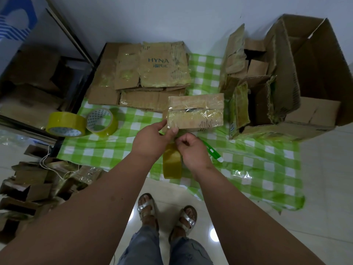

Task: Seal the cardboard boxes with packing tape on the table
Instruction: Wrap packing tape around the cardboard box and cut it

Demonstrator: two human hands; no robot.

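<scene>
Here, the step in hand appears to be laying tape across the slit of the small cardboard box [195, 111], which sits on the green-checked tabletop [122, 150] with two spare tape rolls [82, 122] well apart to its left; to do this well, keep the strip taut and centred over the seam, press it down from the near edge outward, and cut only once both flaps are held flat.

The left hand [152, 139] is partly curled, its thumb and fingers gripping the box's near left corner to steady it; the right hand [191, 148], just beside it, is closed in a pinch on what seems to be the free end of the tape, though the view there is poor; the working tape roll [172, 164] hangs below between the wrists; a green cutter [213, 151] lies just right of the right hand.
</scene>
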